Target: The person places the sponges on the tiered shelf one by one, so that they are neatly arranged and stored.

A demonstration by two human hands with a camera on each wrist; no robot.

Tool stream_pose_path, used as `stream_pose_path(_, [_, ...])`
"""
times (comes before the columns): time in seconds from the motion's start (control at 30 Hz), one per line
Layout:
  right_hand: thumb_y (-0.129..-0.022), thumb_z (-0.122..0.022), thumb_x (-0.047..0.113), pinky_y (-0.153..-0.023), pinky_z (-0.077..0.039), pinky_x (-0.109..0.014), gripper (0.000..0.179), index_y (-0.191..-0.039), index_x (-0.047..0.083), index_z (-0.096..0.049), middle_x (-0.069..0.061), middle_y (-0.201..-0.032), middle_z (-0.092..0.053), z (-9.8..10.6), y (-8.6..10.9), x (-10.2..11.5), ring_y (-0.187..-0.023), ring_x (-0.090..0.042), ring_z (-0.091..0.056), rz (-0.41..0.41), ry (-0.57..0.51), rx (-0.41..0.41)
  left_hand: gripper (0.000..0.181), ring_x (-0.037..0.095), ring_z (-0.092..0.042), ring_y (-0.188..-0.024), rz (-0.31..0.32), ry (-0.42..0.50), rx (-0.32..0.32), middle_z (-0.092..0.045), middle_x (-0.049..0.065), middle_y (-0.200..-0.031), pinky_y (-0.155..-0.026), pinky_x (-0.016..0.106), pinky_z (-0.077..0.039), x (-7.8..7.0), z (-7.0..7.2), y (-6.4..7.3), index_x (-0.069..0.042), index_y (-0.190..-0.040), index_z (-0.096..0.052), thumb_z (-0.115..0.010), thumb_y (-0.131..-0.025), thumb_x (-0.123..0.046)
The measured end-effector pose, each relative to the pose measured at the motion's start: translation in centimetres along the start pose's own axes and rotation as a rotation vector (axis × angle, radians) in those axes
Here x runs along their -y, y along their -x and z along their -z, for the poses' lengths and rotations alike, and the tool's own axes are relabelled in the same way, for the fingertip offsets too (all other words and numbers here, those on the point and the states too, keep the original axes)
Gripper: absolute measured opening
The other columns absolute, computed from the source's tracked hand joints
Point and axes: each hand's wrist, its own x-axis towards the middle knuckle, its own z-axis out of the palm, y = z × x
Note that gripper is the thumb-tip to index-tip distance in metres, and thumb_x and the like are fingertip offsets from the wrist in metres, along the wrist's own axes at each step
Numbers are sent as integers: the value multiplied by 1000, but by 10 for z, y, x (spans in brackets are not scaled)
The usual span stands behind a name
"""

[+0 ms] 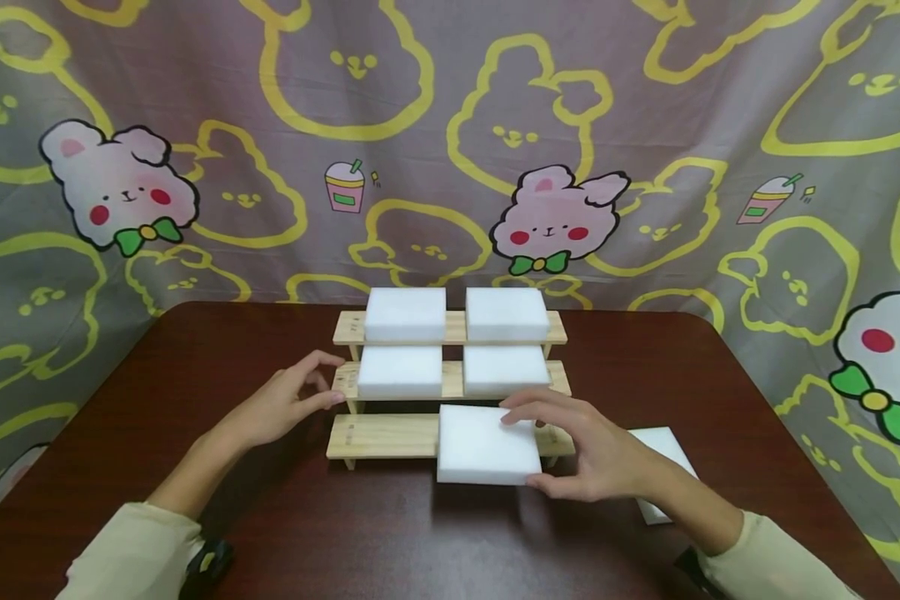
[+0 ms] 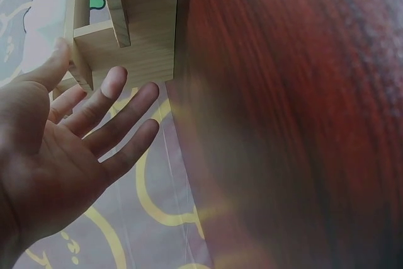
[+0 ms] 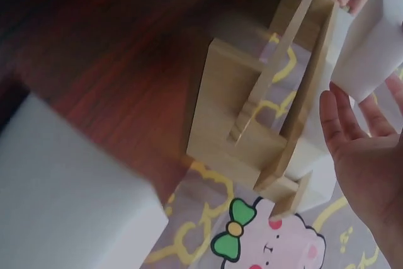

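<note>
My right hand point(image 1: 581, 442) holds a white foam block point(image 1: 487, 446) by its right side, thumb at the near corner and fingers over the top. The block is over the right half of the lowest step of a three-step wooden rack point(image 1: 382, 435); whether it touches the step I cannot tell. At the left end of the middle step, my left hand point(image 1: 285, 400) has its fingers loosely spread, the fingertips at the rack's edge. In the left wrist view that hand point(image 2: 69, 143) holds nothing. Two white blocks sit on the top step and two more on the middle step.
Another white foam piece point(image 1: 663, 467) lies on the dark wooden table point(image 1: 285, 525) to the right, partly hidden by my right forearm. A patterned curtain point(image 1: 420, 167) hangs behind the table and along its sides.
</note>
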Motion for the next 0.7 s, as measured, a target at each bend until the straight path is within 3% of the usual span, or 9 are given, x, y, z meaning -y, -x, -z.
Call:
stream_pose_path(0.3, [-82,-88,25,-96,-53,-40,60,-134,19,-59,-1,-138,-58,-12,-7,1,-125,-16,-56,-8,-2,15,44,28,-63,-79,4,4,10,-71,8,-85,-71,32,-46,-1,1,0,0,-137,-50,-69,-102,-18])
stream_pose_path(0.47, [-80,-89,24,-94,-55,-41,63,-135,19,-59,5,-137,-57,-18,-9,2,-122,-14,-56,-45,-25,13,44,28,-63,-79,6,3,10,-71,8,-85,-71,32,-47,0,1,0,0,-137,-50,-69,-102,-17])
stream_pose_path(0.7, [-82,-88,22,-90,-57,-41,59,-133,16,-60,0,-133,-60,-23,-13,1,-117,-17,-59,-10,-16,-16,44,27,-62,-78,3,-1,8,-71,7,-85,-70,31,-47,0,1,0,-1,-137,-50,-69,-102,-18])
